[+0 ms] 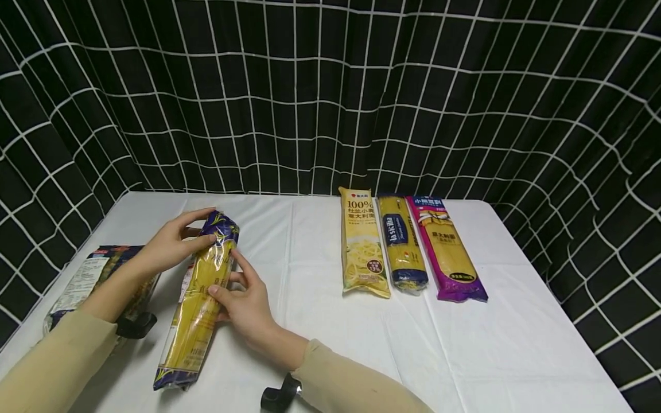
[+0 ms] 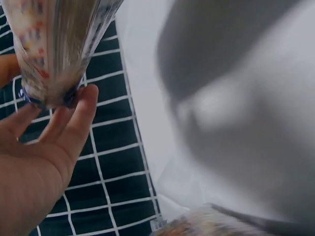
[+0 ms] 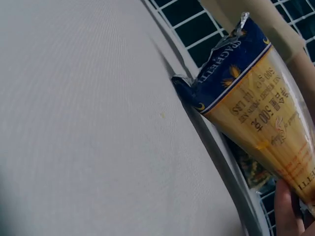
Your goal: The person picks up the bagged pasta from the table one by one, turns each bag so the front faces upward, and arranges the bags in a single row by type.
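A long clear packet of spaghetti [image 1: 195, 321] with dark blue ends is held slanted over the left part of the table. My left hand [image 1: 170, 244] grips it near its top end, thumb across the front. Lower down, my right hand [image 1: 249, 304] holds its right side, with the thumb on the front face and fingers partly hidden behind. In the left wrist view, the fingers of the left hand [image 2: 44, 147] curve around one blue end of the packet [image 2: 54, 49]. The right wrist view shows the printed blue bottom end of the spaghetti packet [image 3: 236, 69].
Left of the held packet, partly behind the left forearm, lies a bag with a white label [image 1: 85, 281]. On the right stand in a row a yellow pasta packet [image 1: 361, 246], a blue-labelled spaghetti packet [image 1: 405, 252] and a purple-edged one [image 1: 449, 252]. A white cloth covers the table [image 1: 320, 350].
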Tool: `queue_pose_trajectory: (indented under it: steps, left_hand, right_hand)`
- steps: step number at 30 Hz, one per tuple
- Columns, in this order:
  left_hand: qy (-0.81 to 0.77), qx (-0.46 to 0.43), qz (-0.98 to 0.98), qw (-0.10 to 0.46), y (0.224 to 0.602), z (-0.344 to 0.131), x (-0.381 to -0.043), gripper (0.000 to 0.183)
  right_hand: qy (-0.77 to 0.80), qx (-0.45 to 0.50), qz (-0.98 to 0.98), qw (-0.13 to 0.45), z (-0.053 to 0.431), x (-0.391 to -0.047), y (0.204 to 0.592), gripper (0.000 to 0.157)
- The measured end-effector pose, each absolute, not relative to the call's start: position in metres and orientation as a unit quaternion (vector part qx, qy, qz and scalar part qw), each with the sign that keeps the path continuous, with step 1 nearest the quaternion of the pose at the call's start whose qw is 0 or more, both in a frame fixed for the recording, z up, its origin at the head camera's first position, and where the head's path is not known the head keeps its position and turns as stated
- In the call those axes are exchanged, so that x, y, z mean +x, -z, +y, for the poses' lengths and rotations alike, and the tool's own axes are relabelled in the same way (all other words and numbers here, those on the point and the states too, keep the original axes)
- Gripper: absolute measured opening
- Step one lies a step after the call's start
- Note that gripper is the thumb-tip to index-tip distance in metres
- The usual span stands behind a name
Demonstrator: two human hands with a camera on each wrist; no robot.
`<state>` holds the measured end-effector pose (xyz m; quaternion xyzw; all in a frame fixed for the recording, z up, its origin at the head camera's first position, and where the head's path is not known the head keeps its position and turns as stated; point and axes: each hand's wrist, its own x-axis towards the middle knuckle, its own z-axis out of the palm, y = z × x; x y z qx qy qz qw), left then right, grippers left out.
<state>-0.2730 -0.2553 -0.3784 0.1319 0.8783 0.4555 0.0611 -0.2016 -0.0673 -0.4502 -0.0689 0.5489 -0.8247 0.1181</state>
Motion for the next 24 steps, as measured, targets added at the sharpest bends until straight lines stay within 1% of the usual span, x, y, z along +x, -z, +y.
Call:
queue_pose_trajectory:
  steps: [3,9,19,24]
  left_hand:
    - [-0.454,0.119,0.882,0.050,0.384,-0.257,-0.266,0.075]
    - [-0.489,0.106,0.864,0.061,0.400,-0.259,-0.253,0.078]
    - [-0.557,0.084,0.824,0.060,0.403,-0.254,-0.250,0.077]
    - [-0.575,0.073,0.813,0.057,0.401,-0.252,-0.248,0.073]
  right_hand:
    - [0.821,-0.072,0.554,0.114,-0.066,-0.202,0.448,0.079]
    - [0.804,-0.070,0.582,0.102,-0.063,-0.206,0.447,0.078]
    - [0.761,-0.073,0.637,0.099,-0.061,-0.209,0.447,0.077]
    - [0.763,-0.054,0.635,0.103,-0.059,-0.205,0.448,0.071]
